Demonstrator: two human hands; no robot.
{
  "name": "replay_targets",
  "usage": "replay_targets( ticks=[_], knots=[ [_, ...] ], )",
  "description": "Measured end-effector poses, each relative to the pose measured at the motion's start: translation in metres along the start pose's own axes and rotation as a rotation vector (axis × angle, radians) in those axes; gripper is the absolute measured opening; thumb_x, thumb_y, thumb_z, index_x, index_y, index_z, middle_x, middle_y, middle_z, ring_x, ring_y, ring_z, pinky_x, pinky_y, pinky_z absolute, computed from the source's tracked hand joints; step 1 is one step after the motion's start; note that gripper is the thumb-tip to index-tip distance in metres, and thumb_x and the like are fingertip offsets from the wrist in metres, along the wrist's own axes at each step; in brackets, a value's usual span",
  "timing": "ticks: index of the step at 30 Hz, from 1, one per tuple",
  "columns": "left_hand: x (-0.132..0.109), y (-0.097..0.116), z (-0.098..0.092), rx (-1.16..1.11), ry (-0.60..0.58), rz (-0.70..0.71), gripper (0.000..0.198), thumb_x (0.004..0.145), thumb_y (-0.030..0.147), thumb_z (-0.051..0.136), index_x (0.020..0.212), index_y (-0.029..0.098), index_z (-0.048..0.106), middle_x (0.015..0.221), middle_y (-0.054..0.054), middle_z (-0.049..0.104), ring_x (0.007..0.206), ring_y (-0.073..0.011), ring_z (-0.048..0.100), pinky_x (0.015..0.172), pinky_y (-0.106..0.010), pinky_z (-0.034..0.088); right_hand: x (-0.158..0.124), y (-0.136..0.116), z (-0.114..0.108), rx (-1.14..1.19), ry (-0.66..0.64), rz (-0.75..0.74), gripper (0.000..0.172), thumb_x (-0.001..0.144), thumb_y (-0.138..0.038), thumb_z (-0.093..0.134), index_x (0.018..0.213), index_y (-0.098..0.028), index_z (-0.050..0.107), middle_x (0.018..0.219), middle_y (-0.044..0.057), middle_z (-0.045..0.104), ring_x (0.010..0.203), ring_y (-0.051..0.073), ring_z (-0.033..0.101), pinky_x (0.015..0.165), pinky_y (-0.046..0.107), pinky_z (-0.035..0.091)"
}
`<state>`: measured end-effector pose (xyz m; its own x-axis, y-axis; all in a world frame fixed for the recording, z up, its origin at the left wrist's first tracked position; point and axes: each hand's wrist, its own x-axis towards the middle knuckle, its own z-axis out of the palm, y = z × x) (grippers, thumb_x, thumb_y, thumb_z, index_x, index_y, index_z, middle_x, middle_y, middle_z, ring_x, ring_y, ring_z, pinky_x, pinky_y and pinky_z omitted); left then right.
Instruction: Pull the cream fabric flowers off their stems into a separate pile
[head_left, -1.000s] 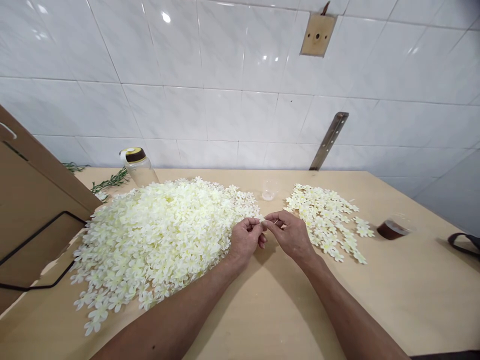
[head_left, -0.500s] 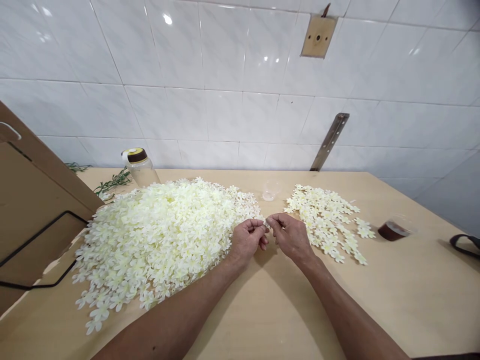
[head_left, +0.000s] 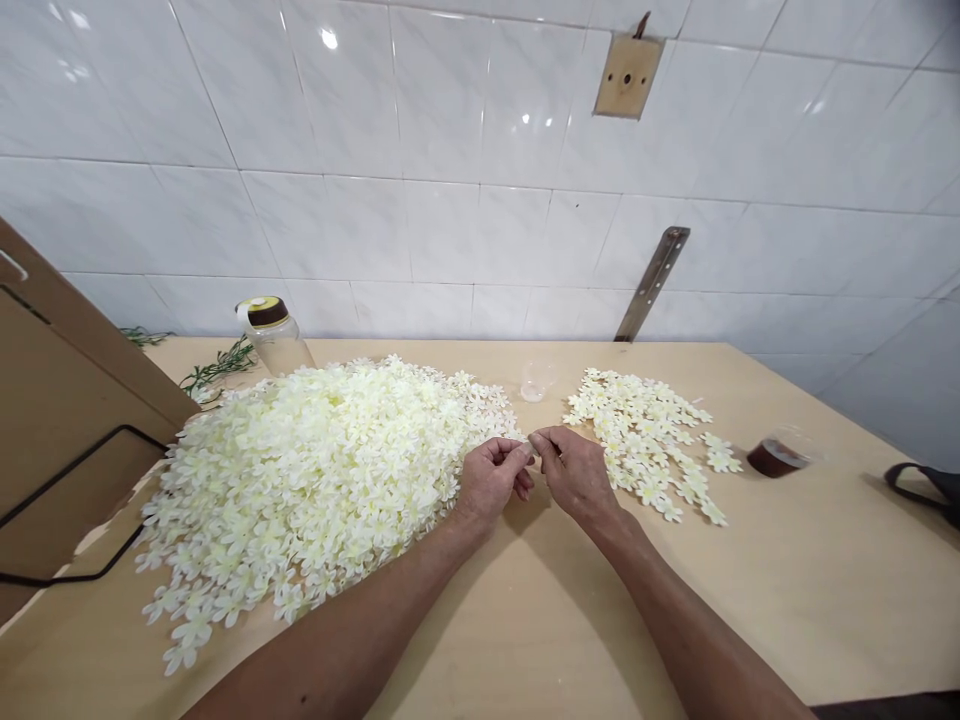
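My left hand point(head_left: 491, 480) and my right hand point(head_left: 574, 468) meet fingertip to fingertip above the table. Both are closed in a pinch, thumb against fingers. Whatever sits between the fingertips is too small and covered to name. Left of my left hand, and close against it, spreads a large heap of cream-white artificial flowers point(head_left: 322, 460). Beyond my right hand lies a smaller, flatter spread of similar flowers point(head_left: 645, 430). A small clear plastic cup point(head_left: 534, 385) stands behind my hands, between the two groups of flowers.
At the back left are a clear bottle with a brown and yellow lid point(head_left: 274, 335) and green artificial stems point(head_left: 217, 368). A cardboard box point(head_left: 75, 400) borders the left side. A cup of dark liquid point(head_left: 776, 455) and a black strap point(head_left: 919, 480) lie right. A tiled wall point(head_left: 442, 235) closes the back.
The whole view has shifted slightly, so things appear a little further left. My hands keep the same pinch, with the right fingertips slightly rolled over the left ones.
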<state>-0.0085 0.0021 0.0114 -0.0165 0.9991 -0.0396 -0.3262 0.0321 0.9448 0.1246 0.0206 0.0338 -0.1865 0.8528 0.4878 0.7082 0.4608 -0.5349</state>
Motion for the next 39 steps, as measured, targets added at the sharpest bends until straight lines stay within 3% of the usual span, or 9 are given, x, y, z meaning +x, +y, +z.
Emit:
replay_targets(
  ticks=[5, 12, 19, 24, 29, 39],
  knots=[
    [-0.0005, -0.0002, 0.0005, 0.035, 0.019, 0.017, 0.025, 0.078, 0.037, 0.068, 0.075, 0.013, 0.064, 0.057, -0.002, 0.063, 0.04, -0.0086, 0.051, 0.04, -0.021, 0.044, 0.0004, -0.0005, -0.0005, -0.009, -0.015, 0.026, 0.035, 0.096, -0.036, 0.043, 0.071, -0.021, 0.06, 0.069, 0.004, 0.066, 0.064, 0.017, 0.059, 0.064, 0.027, 0.041],
    [0.0003, -0.0012, -0.0001, 0.051, 0.025, 0.039, 0.022, 0.081, 0.035, 0.065, 0.074, 0.014, 0.062, 0.052, 0.001, 0.06, 0.038, -0.0082, 0.05, 0.04, -0.02, 0.043, 0.0005, -0.0028, -0.001, 0.166, -0.092, 0.253, 0.038, 0.094, -0.047, 0.046, 0.068, -0.021, 0.057, 0.054, 0.0, 0.062, 0.051, 0.016, 0.059, 0.056, 0.026, 0.043],
    [0.002, -0.0029, -0.0011, 0.039, 0.038, 0.037, 0.023, 0.08, 0.036, 0.065, 0.072, 0.015, 0.061, 0.05, 0.002, 0.059, 0.036, -0.0085, 0.049, 0.039, -0.021, 0.042, 0.0025, 0.0015, 0.0011, 0.366, -0.136, 0.409, 0.039, 0.089, -0.054, 0.051, 0.07, -0.021, 0.058, 0.052, -0.001, 0.06, 0.04, 0.015, 0.057, 0.044, 0.025, 0.046],
    [0.0011, -0.0002, 0.0003, 0.03, 0.04, 0.042, 0.024, 0.079, 0.036, 0.066, 0.071, 0.014, 0.06, 0.052, 0.001, 0.059, 0.037, -0.0082, 0.049, 0.039, -0.02, 0.042, 0.0019, 0.0043, -0.0047, 0.439, -0.156, 0.4, 0.039, 0.087, -0.055, 0.054, 0.078, -0.019, 0.064, 0.06, 0.0, 0.063, 0.041, 0.014, 0.059, 0.044, 0.025, 0.048],
    [-0.0002, 0.0011, 0.0007, 0.045, 0.04, 0.043, 0.022, 0.079, 0.034, 0.065, 0.072, 0.014, 0.06, 0.05, 0.002, 0.058, 0.037, -0.0081, 0.049, 0.039, -0.02, 0.042, 0.002, 0.0038, -0.0074, 0.37, -0.177, 0.37, 0.032, 0.082, -0.05, 0.063, 0.083, -0.02, 0.073, 0.075, 0.003, 0.071, 0.045, 0.014, 0.06, 0.045, 0.026, 0.05],
    [-0.0004, 0.0005, 0.0005, 0.056, 0.02, 0.053, 0.023, 0.08, 0.035, 0.064, 0.071, 0.015, 0.059, 0.049, 0.002, 0.057, 0.037, -0.0081, 0.049, 0.04, -0.02, 0.041, 0.0007, 0.0005, -0.0066, 0.314, -0.169, 0.373, 0.035, 0.086, -0.048, 0.055, 0.067, -0.02, 0.064, 0.053, -0.001, 0.061, 0.041, 0.015, 0.059, 0.046, 0.024, 0.047]
  ],
)
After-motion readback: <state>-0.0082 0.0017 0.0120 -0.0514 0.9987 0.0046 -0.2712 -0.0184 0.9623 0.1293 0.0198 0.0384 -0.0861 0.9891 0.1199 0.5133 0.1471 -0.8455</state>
